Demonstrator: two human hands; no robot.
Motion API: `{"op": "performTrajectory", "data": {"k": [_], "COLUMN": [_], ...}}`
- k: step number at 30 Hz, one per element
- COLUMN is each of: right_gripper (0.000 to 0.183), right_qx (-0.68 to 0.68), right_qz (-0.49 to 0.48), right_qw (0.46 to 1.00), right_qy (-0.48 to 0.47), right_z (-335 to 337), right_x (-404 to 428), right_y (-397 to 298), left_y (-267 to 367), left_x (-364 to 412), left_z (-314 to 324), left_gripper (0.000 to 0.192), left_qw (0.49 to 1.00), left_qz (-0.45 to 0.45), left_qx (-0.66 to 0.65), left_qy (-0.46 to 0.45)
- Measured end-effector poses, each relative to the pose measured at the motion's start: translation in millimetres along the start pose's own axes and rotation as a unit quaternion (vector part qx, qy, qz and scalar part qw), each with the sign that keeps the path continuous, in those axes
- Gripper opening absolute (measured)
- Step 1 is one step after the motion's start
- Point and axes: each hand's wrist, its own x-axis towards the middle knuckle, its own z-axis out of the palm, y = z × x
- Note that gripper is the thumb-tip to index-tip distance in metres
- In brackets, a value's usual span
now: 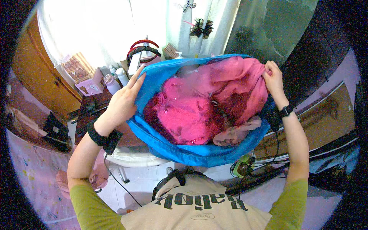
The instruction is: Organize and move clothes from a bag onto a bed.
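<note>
A blue fabric bag [175, 152] gapes wide before me, with bright pink cloth [184, 120] bunched inside. My left hand [123, 100] holds the bag's left side, fingers lying along the rim and the thumb hidden. On the right, my right hand [273, 79] pinches a bunched edge of salmon-pink cloth [241, 72] that spreads over the bag's upper right part. A flat, pale pinkish-brown item [238, 133] rests inside the lower right rim; its kind is unclear. The bag's bottom is hidden.
Behind the bag, a dark wooden table [92, 120] bears a pink box [90, 83], bottles [122, 76] and headbands [143, 51]. A white cushioned seat [135, 158] sits below the bag. Cables and a green-rimmed object [243, 166] lie at lower right. A cord hangs from each wrist.
</note>
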Motion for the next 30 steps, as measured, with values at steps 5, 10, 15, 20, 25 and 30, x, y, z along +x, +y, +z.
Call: {"op": "performTrajectory", "data": {"k": [5,10,15,20,25,30], "right_gripper": [0.014,0.013,0.012,0.014,0.02,0.041], "right_qx": [0.056,0.111,0.142,0.161,0.317,0.254], "right_qz": [0.02,0.042,0.055,-0.014,-0.173,-0.244], "right_qw": [0.996,0.988,0.985,0.986,0.844,0.77], "right_qy": [0.072,0.094,0.081,-0.031,-0.397,-0.532], "right_z": [-3.1,4.2,5.0,21.4,34.5,19.9], "right_x": [34.1,49.8,49.8,1.9,-64.0,-80.7], "right_y": [6.0,23.2,23.3,-26.7,-92.3,-103.1], "left_y": [3.7,5.2,5.4,0.4,-1.7,2.2], "left_x": [-6.3,-8.9,-10.7,-10.4,-6.1,-0.5], "left_z": [3.5,2.9,3.0,7.6,10.6,9.5], "left_gripper": [0.068,0.069,0.071,0.08,0.086,0.09], "left_qw": [1.0,1.0,1.0,0.997,0.996,0.994], "left_qz": [0.018,-0.006,0.001,-0.054,-0.037,-0.034], "left_qx": [0.001,0.008,-0.002,-0.055,-0.085,-0.105], "left_qy": [-0.001,-0.015,0.01,-0.009,0.016,0.012]}}
